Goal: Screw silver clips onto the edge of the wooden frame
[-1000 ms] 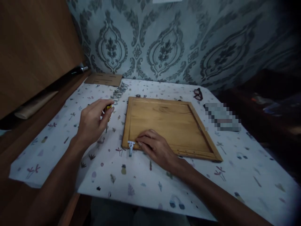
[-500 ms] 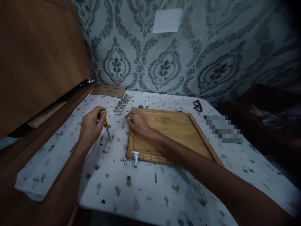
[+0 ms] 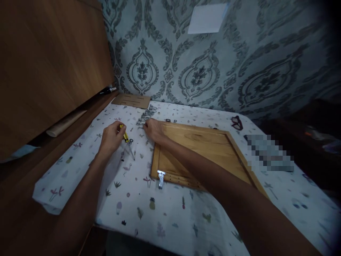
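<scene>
My left hand (image 3: 112, 137) is closed round a small screwdriver (image 3: 127, 140) with a yellow handle, its tip pointing down at the printed paper sheet (image 3: 149, 209). My right hand (image 3: 153, 129) reaches across the far left corner of a square wooden frame panel (image 3: 202, 153) to a row of several small metal brackets (image 3: 145, 115); its fingertips are pinched at the nearest one, and what they hold is hidden. One metal bracket (image 3: 161, 177) sits fixed at the panel's near left corner, hanging over the edge.
A brown cardboard piece (image 3: 131, 100) lies at the back left against the patterned wall. Dark red glasses (image 3: 236, 122) lie beyond the panel's far right corner. A blurred-out item (image 3: 269, 154) lies to the right. A wooden board (image 3: 48, 67) leans at the left.
My right hand left the panel's near left corner and reached forward to the row of brackets. My left hand stayed put with the screwdriver. The view shifted left and up.
</scene>
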A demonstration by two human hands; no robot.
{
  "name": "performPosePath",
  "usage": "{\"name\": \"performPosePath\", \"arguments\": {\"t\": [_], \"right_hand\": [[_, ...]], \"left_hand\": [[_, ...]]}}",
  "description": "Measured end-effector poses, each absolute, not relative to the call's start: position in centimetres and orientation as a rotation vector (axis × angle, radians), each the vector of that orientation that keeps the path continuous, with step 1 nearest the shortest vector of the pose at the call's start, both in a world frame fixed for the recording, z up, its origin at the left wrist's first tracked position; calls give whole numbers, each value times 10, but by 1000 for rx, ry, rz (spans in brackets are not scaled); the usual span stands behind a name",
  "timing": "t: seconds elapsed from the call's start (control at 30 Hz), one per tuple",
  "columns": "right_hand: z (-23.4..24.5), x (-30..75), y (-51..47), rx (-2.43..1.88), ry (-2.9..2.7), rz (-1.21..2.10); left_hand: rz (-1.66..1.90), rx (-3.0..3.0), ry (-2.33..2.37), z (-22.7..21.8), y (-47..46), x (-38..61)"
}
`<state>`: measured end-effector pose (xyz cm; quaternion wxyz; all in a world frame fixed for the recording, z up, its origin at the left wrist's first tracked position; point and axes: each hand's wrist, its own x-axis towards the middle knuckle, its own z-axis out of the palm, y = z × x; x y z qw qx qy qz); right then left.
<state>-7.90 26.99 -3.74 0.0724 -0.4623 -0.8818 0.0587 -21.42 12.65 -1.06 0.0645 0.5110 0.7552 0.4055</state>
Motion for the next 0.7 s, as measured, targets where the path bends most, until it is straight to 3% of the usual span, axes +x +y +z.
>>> {"name": "performPosePath", "arguments": {"t": [0.7], "right_hand": [[-30, -83, 262, -1483, -2511, 293]], "left_hand": [[1113, 1601, 2369, -14, 127, -216]]}}
